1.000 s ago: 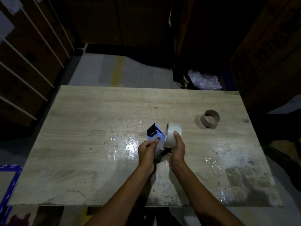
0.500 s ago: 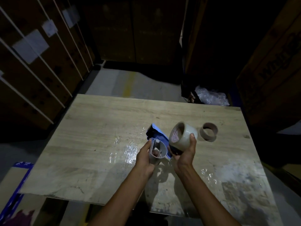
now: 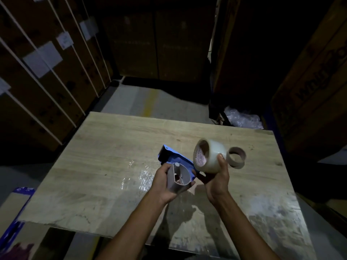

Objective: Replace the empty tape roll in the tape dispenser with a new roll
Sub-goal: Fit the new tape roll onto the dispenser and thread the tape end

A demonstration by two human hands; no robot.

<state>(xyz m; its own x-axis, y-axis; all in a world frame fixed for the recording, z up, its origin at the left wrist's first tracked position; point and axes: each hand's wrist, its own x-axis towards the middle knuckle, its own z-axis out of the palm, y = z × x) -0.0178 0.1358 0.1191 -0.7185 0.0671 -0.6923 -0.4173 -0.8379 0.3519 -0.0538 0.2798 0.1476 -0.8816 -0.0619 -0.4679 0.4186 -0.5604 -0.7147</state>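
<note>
My left hand (image 3: pixel 162 182) grips the tape dispenser (image 3: pixel 178 168) by its grey handle, with the blue body and black front end pointing away toward the far left. My right hand (image 3: pixel 217 177) holds a new roll of clear tape (image 3: pixel 207 156) just right of the dispenser, its open core with a printed label turned toward me. The roll is lifted off the table and apart from the dispenser's hub. An empty brown cardboard core (image 3: pixel 236 157) lies on the table (image 3: pixel 105 156) right behind the new roll.
Shiny scraps of clear tape (image 3: pixel 145 174) are stuck on the tabletop near my hands. Stacked strapped cardboard boxes (image 3: pixel 37 72) stand at the left, more boxes at the right, and crumpled plastic wrap (image 3: pixel 242 119) lies beyond the table's far edge.
Both hands have lifted dispenser and roll up off the table toward me. The roll has turned so its open core faces me, and my view has tilted upward.
</note>
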